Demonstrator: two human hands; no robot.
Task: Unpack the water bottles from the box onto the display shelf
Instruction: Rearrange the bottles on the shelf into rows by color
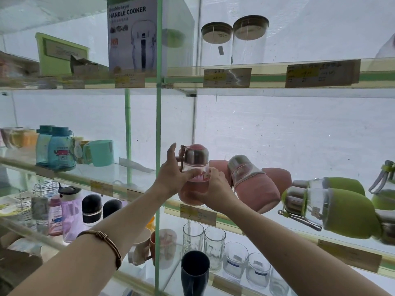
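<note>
Display shelf: a glass shelf with a labelled front rail is seen running from the middle of the frame down to the lower right; the bottle being set is best kept well behind that rail.
Green bottles: two or more are seen lying on their sides at the right of the frame, well apart from the work, so no room need be made there.
Fallen pink bottle: it lies tilted on its side just right of the hands, with another pink one behind it; it is judged a knock risk and is better not nudged as the held bottle is released.
Pink water bottle: it is held upright at the centre of the frame, at the left end of the shelf bay, close to the green upright; whether its base is fully seated cannot be told. The base should be felt flat on the glass before letting go.
Left hand: a narrow grip is kept on the bottle's clear waist, thumb across the front, forefinger raised beside the strap.
Right hand: the lower pink body is cupped in a curled grip from the right; this support is best released last.
Box: not in view.
</note>
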